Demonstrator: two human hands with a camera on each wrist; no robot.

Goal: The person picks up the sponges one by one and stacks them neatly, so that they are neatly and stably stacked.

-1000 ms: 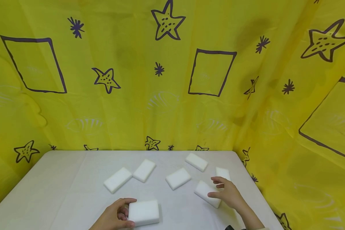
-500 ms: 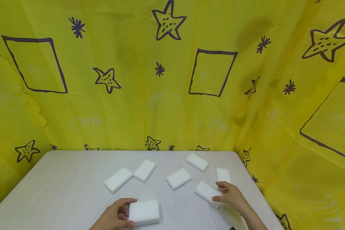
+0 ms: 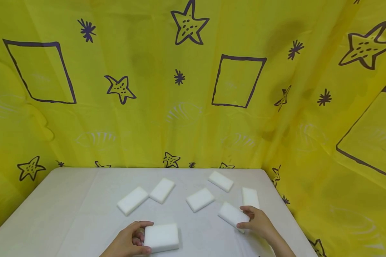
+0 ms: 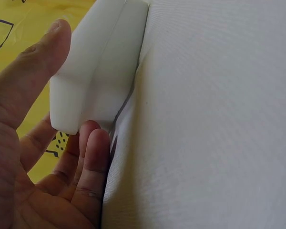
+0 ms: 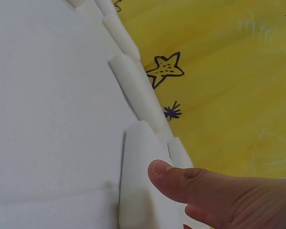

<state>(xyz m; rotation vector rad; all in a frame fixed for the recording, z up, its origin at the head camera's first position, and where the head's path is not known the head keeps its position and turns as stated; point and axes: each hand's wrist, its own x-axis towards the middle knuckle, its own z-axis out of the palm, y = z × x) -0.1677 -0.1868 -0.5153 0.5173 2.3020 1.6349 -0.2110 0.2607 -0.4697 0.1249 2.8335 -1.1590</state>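
Observation:
In the head view, my left hand (image 3: 132, 238) holds the left end of a white sponge block (image 3: 161, 235) near the table's front. Its thumb is at the near side and the index finger at the far corner. The left wrist view shows a line running lengthwise along this sponge (image 4: 93, 71), with the fingertips (image 4: 97, 148) at its end. To the right, my right hand (image 3: 258, 223) grips the right end of another white sponge (image 3: 229, 213) between thumb and fingers. In the right wrist view, the thumb (image 5: 174, 181) lies against that sponge (image 5: 140, 162).
Behind the hands, several more white sponges lie flat, among them a left one (image 3: 133, 200), a middle one (image 3: 200, 199) and one just beyond the right hand (image 3: 250, 197). The white-covered table (image 3: 83, 221) ends at a yellow star-patterned curtain (image 3: 148, 117).
My right hand first draws back toward the near right, then closes its thumb and fingers onto the end of the right sponge. The left hand keeps its hold without moving.

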